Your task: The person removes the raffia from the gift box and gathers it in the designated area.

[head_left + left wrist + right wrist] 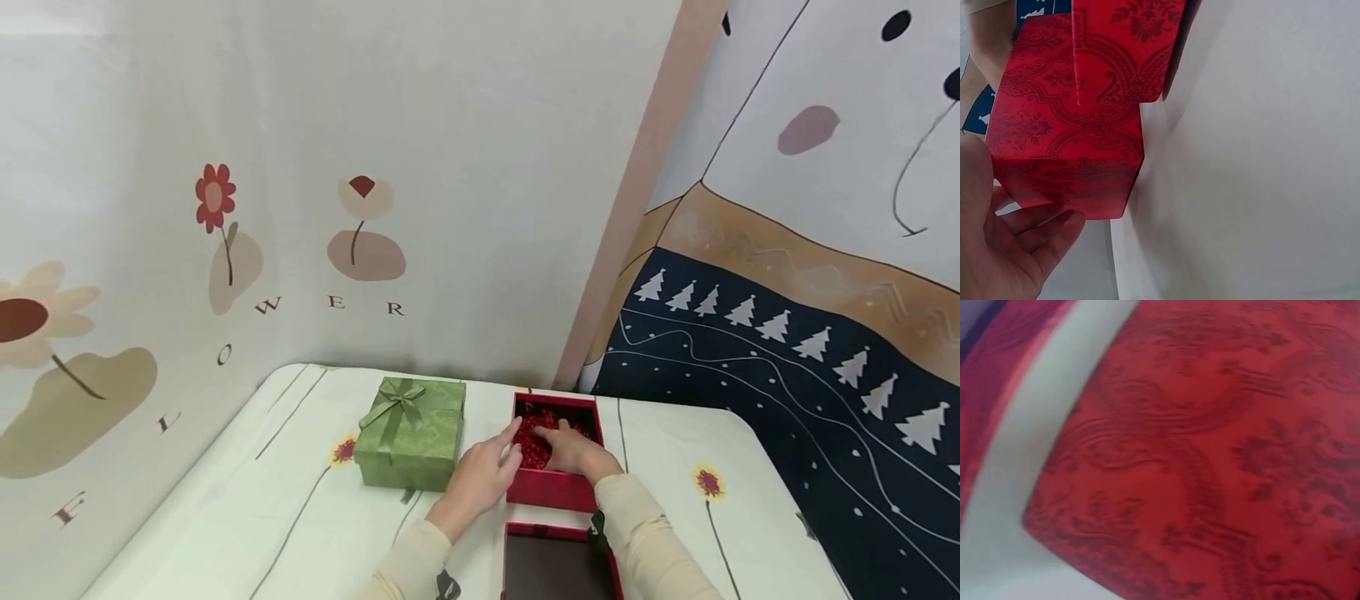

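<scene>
A red box point(551, 490) with a dark damask pattern stands without its cover, with red shredded paper point(534, 450) inside. My right hand point(576, 452) reaches over the near rim into the box, its fingers spread on the paper; their tips are partly hidden. Beside the box's left wall is my left hand point(482, 473), thumb and fingers apart. In the left wrist view, that hand point(1019, 240) has loosely bent fingers at the patterned box point(1066, 134), gripping nothing. The right wrist view shows only a blurred patterned wall point(1210, 456), no hand.
A green gift box point(416, 433) with a ribbon bow stands left of the red one. Nearer me lies a red-edged tray or lid point(558, 567) with a dark inside, partly out of frame. A white flower-print cloth point(675, 533) covers the table; printed curtains hang behind.
</scene>
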Tool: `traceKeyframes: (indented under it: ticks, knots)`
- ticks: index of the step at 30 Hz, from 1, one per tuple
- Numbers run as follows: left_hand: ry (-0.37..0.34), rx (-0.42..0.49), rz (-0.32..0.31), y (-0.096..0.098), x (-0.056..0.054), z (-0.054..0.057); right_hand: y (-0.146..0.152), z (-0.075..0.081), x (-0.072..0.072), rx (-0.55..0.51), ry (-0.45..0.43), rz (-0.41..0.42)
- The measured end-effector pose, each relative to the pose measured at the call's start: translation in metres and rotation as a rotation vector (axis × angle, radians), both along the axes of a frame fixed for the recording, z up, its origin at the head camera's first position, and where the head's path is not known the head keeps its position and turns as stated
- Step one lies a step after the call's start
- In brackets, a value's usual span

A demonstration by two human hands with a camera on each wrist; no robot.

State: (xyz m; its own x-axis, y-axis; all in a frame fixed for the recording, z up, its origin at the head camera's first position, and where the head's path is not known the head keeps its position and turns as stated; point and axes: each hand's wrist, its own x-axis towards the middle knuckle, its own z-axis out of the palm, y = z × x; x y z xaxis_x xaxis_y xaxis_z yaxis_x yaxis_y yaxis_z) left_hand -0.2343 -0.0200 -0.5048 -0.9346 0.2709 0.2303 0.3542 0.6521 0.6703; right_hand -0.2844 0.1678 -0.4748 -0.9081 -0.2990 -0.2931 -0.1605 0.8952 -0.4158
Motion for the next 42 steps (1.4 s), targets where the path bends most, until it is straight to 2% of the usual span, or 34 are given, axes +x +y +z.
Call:
traceKeyframes:
  ticks: [4,8,11,15,18,24,28,31,35,39,42]
  knots:
    - [-0.027,0.016,-0.002,0.002,0.001,0.001,0.001,-0.006,0.0,0.008,0.045,-0.009]
    - [-0.034,0.019,-0.008,0.004,0.002,0.001,0.004,-0.01,0.0,-0.014,0.112,0.029]
    - [-0.033,0.02,-0.013,0.005,0.002,0.0,0.006,-0.012,0.0,-0.073,0.154,0.069]
    - [-0.047,0.03,-0.019,0.006,0.003,-0.002,0.008,-0.011,0.001,-0.17,0.214,0.081]
    - [-0.054,0.03,-0.022,0.007,0.004,-0.004,0.014,0.002,0.002,-0.21,0.292,0.086]
    - [-0.035,0.022,-0.027,0.006,0.006,-0.004,0.036,0.049,0.001,-0.273,0.484,0.125]
    - [-0.019,0.033,-0.029,0.006,0.006,-0.003,0.058,0.078,0.004,-0.278,0.555,0.064]
    - [-0.025,0.044,-0.032,0.006,0.006,-0.002,0.078,0.089,0.009,-0.263,0.554,-0.007]
    - [-0.04,0.038,-0.042,0.007,0.006,-0.002,0.105,0.09,0.018,-0.221,0.509,-0.105]
    - [-0.015,0.028,-0.036,0.006,0.005,0.001,0.124,0.077,0.024,-0.18,0.446,-0.184]
    - [-0.012,0.029,-0.027,0.003,0.004,0.003,0.132,0.058,0.025,-0.17,0.381,-0.221]
